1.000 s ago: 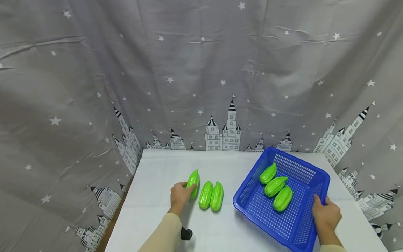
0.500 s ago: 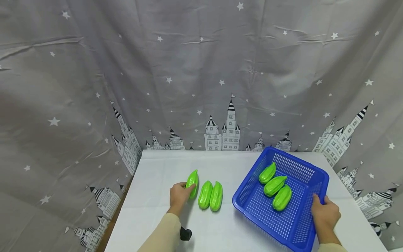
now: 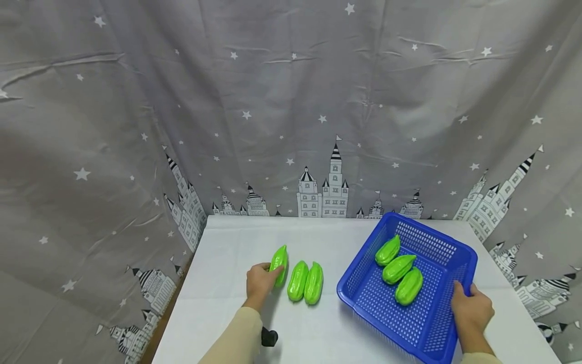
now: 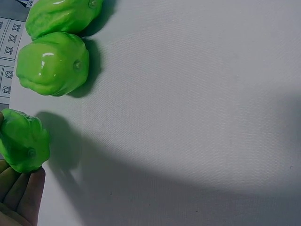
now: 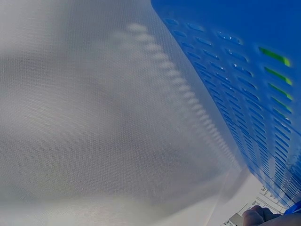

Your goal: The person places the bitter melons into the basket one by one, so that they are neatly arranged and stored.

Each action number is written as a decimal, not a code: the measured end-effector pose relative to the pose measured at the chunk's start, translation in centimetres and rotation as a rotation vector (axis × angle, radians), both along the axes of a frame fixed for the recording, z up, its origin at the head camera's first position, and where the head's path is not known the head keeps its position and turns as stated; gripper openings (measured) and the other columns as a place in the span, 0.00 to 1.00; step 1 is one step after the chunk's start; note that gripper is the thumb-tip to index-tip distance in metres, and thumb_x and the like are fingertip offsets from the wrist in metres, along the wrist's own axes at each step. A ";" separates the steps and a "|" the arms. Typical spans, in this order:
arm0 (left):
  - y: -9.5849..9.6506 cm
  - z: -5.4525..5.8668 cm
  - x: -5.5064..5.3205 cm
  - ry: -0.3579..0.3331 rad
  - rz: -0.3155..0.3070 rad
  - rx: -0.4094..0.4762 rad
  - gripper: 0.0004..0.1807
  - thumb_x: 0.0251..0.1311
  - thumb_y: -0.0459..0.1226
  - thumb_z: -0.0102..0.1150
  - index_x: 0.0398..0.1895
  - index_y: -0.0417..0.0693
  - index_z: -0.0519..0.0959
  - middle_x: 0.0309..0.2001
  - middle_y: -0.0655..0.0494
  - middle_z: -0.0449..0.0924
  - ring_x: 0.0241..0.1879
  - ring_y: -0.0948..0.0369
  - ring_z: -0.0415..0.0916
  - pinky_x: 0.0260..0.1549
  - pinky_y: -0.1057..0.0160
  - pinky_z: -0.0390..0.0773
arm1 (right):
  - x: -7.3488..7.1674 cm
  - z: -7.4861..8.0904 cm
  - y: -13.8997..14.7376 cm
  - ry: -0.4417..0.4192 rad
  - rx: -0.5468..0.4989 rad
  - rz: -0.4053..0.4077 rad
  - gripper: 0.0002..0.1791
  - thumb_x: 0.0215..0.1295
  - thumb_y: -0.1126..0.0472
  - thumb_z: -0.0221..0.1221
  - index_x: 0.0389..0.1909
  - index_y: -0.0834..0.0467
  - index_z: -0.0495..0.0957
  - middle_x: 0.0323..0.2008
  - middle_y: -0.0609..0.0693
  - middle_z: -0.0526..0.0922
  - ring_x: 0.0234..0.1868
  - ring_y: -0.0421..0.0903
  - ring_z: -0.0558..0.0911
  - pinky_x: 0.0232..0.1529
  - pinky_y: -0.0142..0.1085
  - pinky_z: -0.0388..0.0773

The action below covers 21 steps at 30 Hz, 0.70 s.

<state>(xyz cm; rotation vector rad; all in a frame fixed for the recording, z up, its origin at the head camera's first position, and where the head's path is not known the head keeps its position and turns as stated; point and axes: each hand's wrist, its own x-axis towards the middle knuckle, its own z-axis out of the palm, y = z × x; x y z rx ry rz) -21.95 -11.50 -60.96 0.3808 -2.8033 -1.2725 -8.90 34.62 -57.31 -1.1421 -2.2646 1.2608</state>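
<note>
My left hand (image 3: pixel 261 284) holds a glossy bright green bitter melon (image 3: pixel 279 265) between thumb and fingers at the left of the table. In the left wrist view, that bitter melon (image 4: pixel 24 141) shows its lumpy blunt end, with fingers (image 4: pixel 30 193) beneath it. Just right of it, two more bitter melons (image 3: pixel 297 281) (image 3: pixel 313 283) lie side by side on the white cloth. My right hand (image 3: pixel 471 308) grips the right rim of a blue plastic basket (image 3: pixel 436 316), in which three bitter melons (image 3: pixel 396 269) rest. The right wrist view shows the basket's slotted side (image 5: pixel 235 75) close up.
A white cloth (image 3: pixel 318 333) covers the table. A grey curtain (image 3: pixel 273 101) printed with stars and castles hangs behind and at both sides. Near my left wrist is a small black object (image 3: pixel 269 337).
The head view shifts slightly. Both hands, the basket and the bitter melons keep their places.
</note>
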 end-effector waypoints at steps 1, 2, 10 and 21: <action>0.0 0.0 0.0 0.000 0.001 0.002 0.30 0.57 0.49 0.73 0.52 0.31 0.83 0.47 0.41 0.85 0.47 0.48 0.82 0.46 0.49 0.81 | 0.0 0.0 0.0 0.001 -0.001 0.001 0.34 0.77 0.50 0.49 0.68 0.73 0.59 0.60 0.78 0.66 0.62 0.76 0.68 0.65 0.61 0.61; 0.0 0.0 0.0 -0.002 0.001 0.003 0.30 0.57 0.49 0.72 0.52 0.31 0.83 0.47 0.41 0.85 0.47 0.48 0.82 0.46 0.49 0.81 | 0.0 0.0 0.0 0.003 0.000 0.000 0.33 0.77 0.50 0.49 0.69 0.73 0.59 0.60 0.77 0.66 0.63 0.76 0.67 0.66 0.61 0.61; 0.1 0.7 -0.2 0.002 0.000 0.020 0.30 0.57 0.49 0.72 0.52 0.32 0.83 0.46 0.42 0.85 0.47 0.49 0.82 0.46 0.50 0.81 | 0.0 -0.1 0.0 0.009 0.000 0.000 0.33 0.76 0.51 0.49 0.69 0.73 0.59 0.61 0.77 0.66 0.63 0.75 0.67 0.65 0.61 0.61; 1.5 3.0 -1.5 -0.008 -0.057 0.037 0.29 0.56 0.51 0.72 0.49 0.33 0.84 0.45 0.44 0.86 0.44 0.52 0.82 0.44 0.53 0.82 | -0.1 -0.2 0.2 0.020 0.007 -0.013 0.33 0.76 0.51 0.50 0.68 0.73 0.61 0.62 0.76 0.64 0.65 0.75 0.64 0.69 0.58 0.57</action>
